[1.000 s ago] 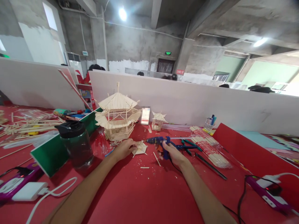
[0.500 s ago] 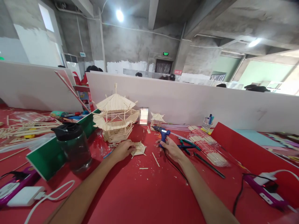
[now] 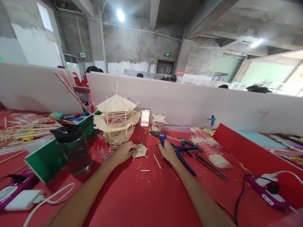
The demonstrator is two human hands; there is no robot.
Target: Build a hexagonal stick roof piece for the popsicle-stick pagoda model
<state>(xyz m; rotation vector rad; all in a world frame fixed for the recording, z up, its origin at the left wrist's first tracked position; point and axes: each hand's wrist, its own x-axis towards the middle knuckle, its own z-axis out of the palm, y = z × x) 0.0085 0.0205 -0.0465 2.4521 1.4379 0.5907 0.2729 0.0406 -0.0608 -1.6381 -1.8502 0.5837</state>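
My left hand (image 3: 126, 152) is closed, its fingertips at the left edge of a small hexagonal stick panel (image 3: 141, 152) that lies on the red tabletop. In my right hand (image 3: 167, 152) is a blue hot glue gun (image 3: 161, 136), its nozzle pointing left, near the small stick pavilion (image 3: 159, 121). My hand hides most of the gun's handle. A larger two-roofed stick pavilion (image 3: 116, 121) stands behind my left hand. Loose sticks (image 3: 157, 161) lie between my hands.
A dark-lidded water bottle (image 3: 74, 151) stands left beside a green board (image 3: 44, 165). Pliers (image 3: 183, 159), a black bar-like tool (image 3: 211, 166) and bagged sticks (image 3: 210, 151) lie right. Purple power strips (image 3: 267, 195) and cords sit at both sides. A white partition (image 3: 189, 104) runs behind.
My right hand has moved left and turned over the glue gun's handle, carrying the gun slightly left and down. More of the pliers now shows. My left hand stays at the panel.
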